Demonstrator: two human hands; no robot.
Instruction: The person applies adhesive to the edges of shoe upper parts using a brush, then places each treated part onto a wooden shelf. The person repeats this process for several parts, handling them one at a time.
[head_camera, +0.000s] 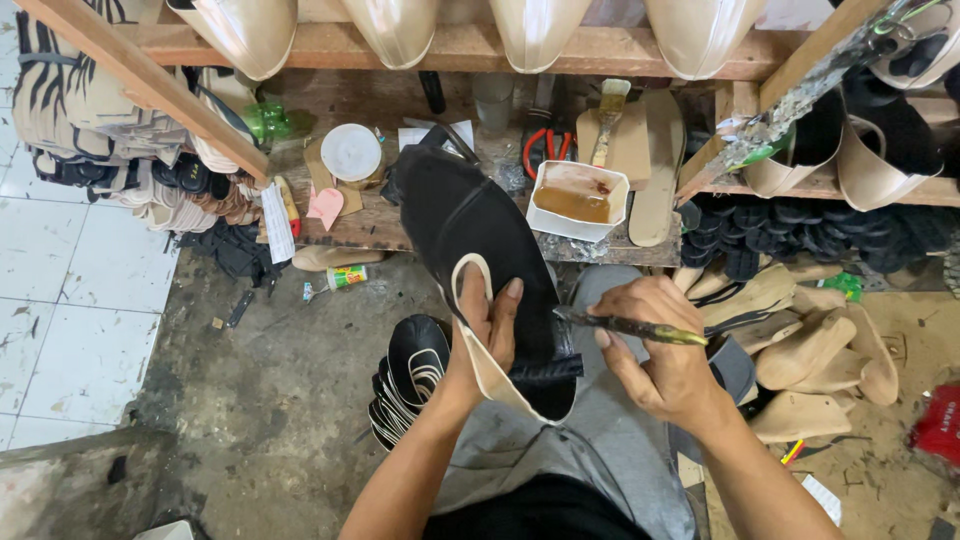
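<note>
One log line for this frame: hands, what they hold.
left hand: grips black shoe upper | right hand: holds brush, tip at upper | glue tub: on bench

Tube (347, 277): small, green and yellow label, lying below the bench edge.
Red pack (938, 425): floor, far right edge, partly cut off.
Paper strip (277, 224): white, printed, hanging off the bench.
Round tub (351, 153): white lid, possibly a glue tin.

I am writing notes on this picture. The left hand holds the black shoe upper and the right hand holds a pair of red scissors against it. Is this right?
Not quite. In the head view the right hand holds a thin brush, not scissors. The left hand does hold the black shoe upper.
</note>
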